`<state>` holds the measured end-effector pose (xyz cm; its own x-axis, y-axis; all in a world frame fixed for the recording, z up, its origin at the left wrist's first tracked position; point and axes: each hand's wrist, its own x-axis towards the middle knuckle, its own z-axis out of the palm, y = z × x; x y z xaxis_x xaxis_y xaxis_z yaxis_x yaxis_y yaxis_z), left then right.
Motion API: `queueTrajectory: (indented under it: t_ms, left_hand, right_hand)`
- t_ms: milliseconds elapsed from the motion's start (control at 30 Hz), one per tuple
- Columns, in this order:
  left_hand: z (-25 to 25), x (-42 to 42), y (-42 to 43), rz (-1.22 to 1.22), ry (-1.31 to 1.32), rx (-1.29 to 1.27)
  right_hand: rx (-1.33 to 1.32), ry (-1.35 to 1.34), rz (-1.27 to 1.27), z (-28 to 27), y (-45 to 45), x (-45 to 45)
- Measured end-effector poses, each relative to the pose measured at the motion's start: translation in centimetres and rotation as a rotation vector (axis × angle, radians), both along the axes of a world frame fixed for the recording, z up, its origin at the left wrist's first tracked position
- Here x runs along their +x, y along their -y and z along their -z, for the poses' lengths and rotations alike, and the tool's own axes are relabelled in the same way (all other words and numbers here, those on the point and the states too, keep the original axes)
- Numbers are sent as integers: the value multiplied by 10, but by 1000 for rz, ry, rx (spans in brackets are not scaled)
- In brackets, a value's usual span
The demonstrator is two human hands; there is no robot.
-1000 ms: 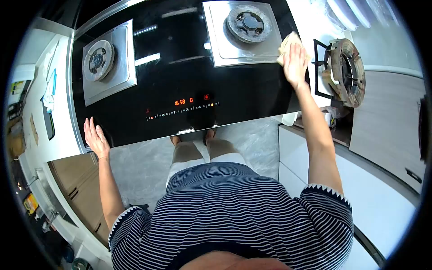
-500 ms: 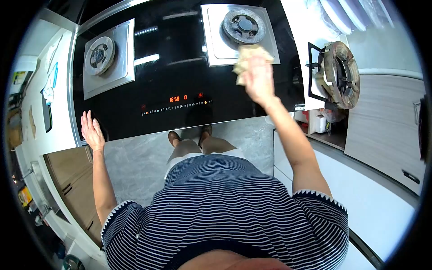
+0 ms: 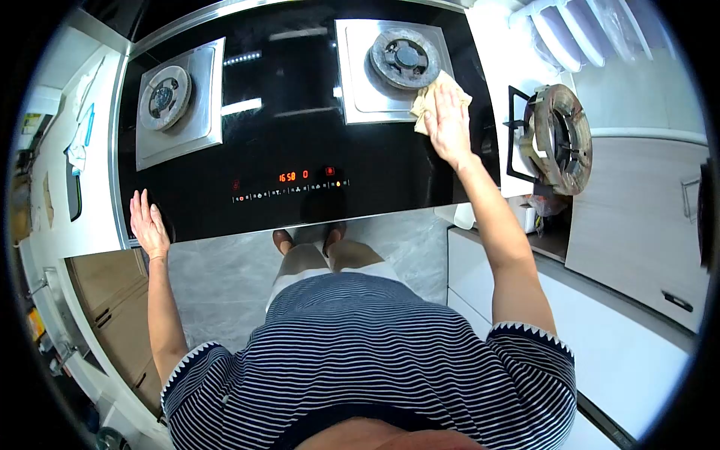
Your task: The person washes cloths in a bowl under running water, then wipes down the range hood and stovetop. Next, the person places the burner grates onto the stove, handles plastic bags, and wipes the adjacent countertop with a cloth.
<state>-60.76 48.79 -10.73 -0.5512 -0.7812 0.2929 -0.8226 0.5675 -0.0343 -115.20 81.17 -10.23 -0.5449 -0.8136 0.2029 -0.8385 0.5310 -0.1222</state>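
Observation:
A pale yellow cloth (image 3: 426,105) lies under my right hand (image 3: 451,127), at the lower right corner of the steel plate around the right burner (image 3: 405,58). My right hand presses on the cloth, its fingers pointing up and partly over it. My left hand (image 3: 151,227) rests flat on the front left corner of the black glass cooktop (image 3: 285,142), fingers apart and holding nothing. Red digits (image 3: 292,177) glow near the front edge of the glass. The left burner (image 3: 164,98) sits on its own steel plate.
A removed pan support with a round ring (image 3: 562,140) stands on the white counter right of the cooktop. Behind it are white plates (image 3: 559,34) in a rack. An open cupboard space (image 3: 553,225) is below right. A dark phone-like object (image 3: 74,196) lies on the left counter.
My right hand and the cloth went left from the cooktop's right edge to below the right burner, then back somewhat to the right. My left hand stays at the corner. The view has shifted slightly.

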Motion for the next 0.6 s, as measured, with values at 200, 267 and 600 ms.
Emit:
queueTrajectory:
  t_ms: [200,267,600]
  left_hand:
    - [-5,-4,-2,-3,-17,45]
    - [-7,-6,-2,-8,-16,53]
    - [-7,-6,-3,-13,-16,51]
  right_hand:
    - [27,16,-71,12,51,-101]
    - [43,18,-65,14,75,-122]
    - [38,-10,-125,-2,10,-54]
